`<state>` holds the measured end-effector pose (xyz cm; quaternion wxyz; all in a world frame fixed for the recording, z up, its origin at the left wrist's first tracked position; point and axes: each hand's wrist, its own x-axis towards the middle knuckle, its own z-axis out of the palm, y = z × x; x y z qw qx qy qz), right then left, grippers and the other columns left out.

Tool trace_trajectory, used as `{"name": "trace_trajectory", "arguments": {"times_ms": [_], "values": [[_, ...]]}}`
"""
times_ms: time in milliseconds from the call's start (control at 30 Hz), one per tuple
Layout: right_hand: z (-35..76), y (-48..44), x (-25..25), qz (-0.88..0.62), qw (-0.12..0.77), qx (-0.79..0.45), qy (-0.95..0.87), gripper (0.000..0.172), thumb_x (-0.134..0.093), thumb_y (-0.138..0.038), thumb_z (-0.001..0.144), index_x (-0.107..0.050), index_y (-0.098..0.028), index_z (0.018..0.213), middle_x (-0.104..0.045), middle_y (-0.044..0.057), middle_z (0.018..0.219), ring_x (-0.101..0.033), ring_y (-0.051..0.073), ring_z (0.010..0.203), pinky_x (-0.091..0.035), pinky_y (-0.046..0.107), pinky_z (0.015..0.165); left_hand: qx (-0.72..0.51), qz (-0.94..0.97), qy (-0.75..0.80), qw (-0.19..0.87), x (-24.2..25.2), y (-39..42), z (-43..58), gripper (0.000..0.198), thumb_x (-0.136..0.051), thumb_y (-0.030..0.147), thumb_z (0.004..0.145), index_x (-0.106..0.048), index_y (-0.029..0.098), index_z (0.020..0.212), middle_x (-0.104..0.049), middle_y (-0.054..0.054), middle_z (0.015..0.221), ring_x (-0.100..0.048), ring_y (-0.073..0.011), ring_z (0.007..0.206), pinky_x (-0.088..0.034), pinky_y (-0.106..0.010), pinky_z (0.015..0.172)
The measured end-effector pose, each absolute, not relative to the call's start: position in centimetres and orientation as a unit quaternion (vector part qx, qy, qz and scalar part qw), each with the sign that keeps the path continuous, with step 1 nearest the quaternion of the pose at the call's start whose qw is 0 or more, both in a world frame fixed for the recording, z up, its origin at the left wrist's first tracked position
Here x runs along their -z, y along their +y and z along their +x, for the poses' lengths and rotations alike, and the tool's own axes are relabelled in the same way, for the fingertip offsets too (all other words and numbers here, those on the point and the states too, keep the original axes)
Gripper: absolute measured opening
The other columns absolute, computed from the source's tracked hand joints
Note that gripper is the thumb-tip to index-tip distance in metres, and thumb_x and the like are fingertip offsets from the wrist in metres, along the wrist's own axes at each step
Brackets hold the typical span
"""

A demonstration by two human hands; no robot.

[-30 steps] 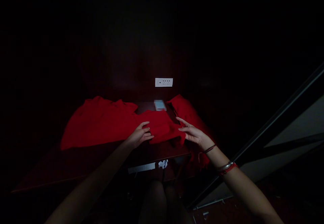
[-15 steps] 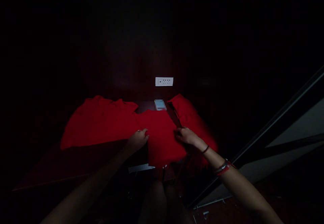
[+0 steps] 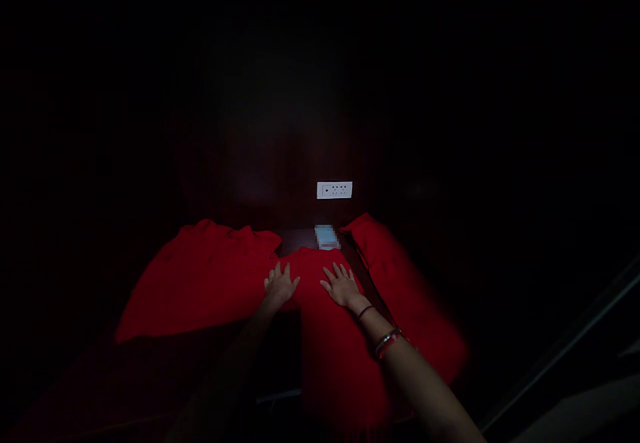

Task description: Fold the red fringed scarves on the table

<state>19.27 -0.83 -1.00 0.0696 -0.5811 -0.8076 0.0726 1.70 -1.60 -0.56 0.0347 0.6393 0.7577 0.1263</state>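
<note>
A red fringed cloth, scarf-like, lies spread over the dark table and hangs down over its front edge. My left hand rests near its left edge with the fingers spread. On its right part lies my right hand, palm down and fingers apart, with bands on the wrist. More red cloth stretches out left of my left hand, its far edge rumpled. Another red cloth part lies right of my right forearm. Whether these parts are joined cannot be made out.
A blurred pale rectangular item lies on the table behind the cloth. Above it, a white socket panel is fixed to the dark wall. A slanted dark bar with a pale edge is at the lower right. Most surroundings are too dark to see.
Both hands have gone from pinching the cloth's sides to lying spread on it, with the right hand moved inward. The cloth's front part now hangs lower. The view has tilted up slightly.
</note>
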Motion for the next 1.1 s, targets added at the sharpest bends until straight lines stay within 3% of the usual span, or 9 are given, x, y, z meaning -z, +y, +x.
{"name": "trace_trajectory", "arguments": {"times_ms": [67, 133, 233, 400, 567, 700, 933, 1100], "values": [[19.2, -0.3, 0.2, -0.584, 0.053, -0.083, -0.805, 0.055, -0.026, -0.051, 0.079, -0.029, -0.023, 0.126, -0.023, 0.01, 0.133, -0.018, 0.025, 0.121, -0.015, 0.043, 0.094, -0.134, 0.628, 0.766, 0.036, 0.2, -1.0, 1.6, 0.056, -0.039, 0.044, 0.074, -0.034, 0.015, 0.122, -0.021, -0.017, 0.132, -0.031, -0.0318, 0.112, -0.033, -0.042, 0.082], [19.1, 0.5, -1.2, -0.588, 0.04, -0.091, -0.803, 0.048, -0.036, -0.048, 0.076, -0.043, -0.023, 0.117, -0.04, 0.01, 0.123, -0.033, 0.025, 0.113, -0.025, 0.04, 0.089, -0.131, 0.613, 0.777, 0.056, -0.1, -0.2, 1.6, 0.057, -0.045, 0.042, 0.071, -0.037, 0.016, 0.12, -0.021, -0.018, 0.132, -0.032, -0.0335, 0.111, -0.036, -0.042, 0.079], [18.7, 2.3, -3.4, -0.607, 0.057, -0.07, -0.79, 0.037, -0.035, -0.038, 0.078, -0.053, -0.018, 0.103, -0.052, 0.011, 0.107, -0.047, 0.022, 0.099, -0.033, 0.035, 0.081, -0.165, 0.61, 0.774, 0.047, 0.0, 0.8, 1.7, 0.057, -0.048, 0.036, 0.07, -0.034, 0.016, 0.121, -0.02, -0.018, 0.131, -0.033, -0.0333, 0.11, -0.037, -0.041, 0.078], [18.5, 4.1, -2.7, -0.675, 0.123, -0.023, -0.727, 0.042, -0.038, -0.028, 0.077, -0.039, -0.013, 0.116, -0.046, 0.016, 0.109, -0.048, 0.022, 0.095, -0.038, 0.031, 0.073, -0.312, 0.641, 0.701, 0.015, 1.7, 1.8, 1.4, 0.054, -0.043, 0.02, 0.073, -0.026, 0.015, 0.124, -0.018, -0.016, 0.131, -0.036, -0.0252, 0.111, -0.035, -0.036, 0.086], [19.7, 3.9, -1.0, -0.678, 0.177, 0.007, -0.713, 0.041, -0.034, -0.017, 0.077, -0.038, -0.014, 0.117, -0.045, 0.015, 0.106, -0.048, 0.02, 0.092, -0.037, 0.027, 0.074, -0.401, 0.583, 0.706, 0.027, 2.0, 2.4, 0.7, 0.053, -0.043, 0.015, 0.072, -0.028, 0.011, 0.122, -0.017, -0.017, 0.128, -0.038, -0.0232, 0.109, -0.033, -0.034, 0.09], [19.7, 3.6, -1.5, -0.646, 0.191, 0.024, -0.738, 0.04, -0.039, -0.024, 0.076, -0.039, -0.017, 0.115, -0.042, 0.013, 0.109, -0.042, 0.022, 0.098, -0.035, 0.03, 0.079, -0.359, 0.595, 0.719, -0.001, 1.3, 1.9, 0.7, 0.05, -0.043, 0.015, 0.072, -0.033, 0.012, 0.12, -0.016, -0.016, 0.128, -0.037, -0.0243, 0.109, -0.034, -0.032, 0.088], [19.4, 3.2, -1.7, -0.671, 0.107, -0.016, -0.734, 0.04, -0.046, -0.024, 0.073, -0.042, -0.014, 0.111, -0.045, 0.016, 0.102, -0.048, 0.023, 0.091, -0.038, 0.032, 0.072, -0.266, 0.569, 0.777, -0.035, -0.5, 0.3, 0.8, 0.047, -0.039, 0.027, 0.076, -0.034, 0.011, 0.12, -0.041, -0.017, 0.106, -0.048, -0.0248, 0.092, -0.039, -0.032, 0.074], [18.9, 2.5, -2.3, -0.594, 0.195, -0.04, -0.78, 0.038, -0.044, -0.031, 0.075, -0.044, -0.015, 0.109, -0.045, 0.013, 0.107, -0.044, 0.021, 0.096, -0.034, 0.031, 0.08, -0.161, 0.636, 0.753, 0.047, -0.8, 0.0, -0.5, 0.048, -0.032, 0.008, 0.073, -0.033, 0.012, 0.121, -0.053, -0.016, 0.096, -0.054, -0.0223, 0.086, -0.039, -0.03, 0.071]]}}
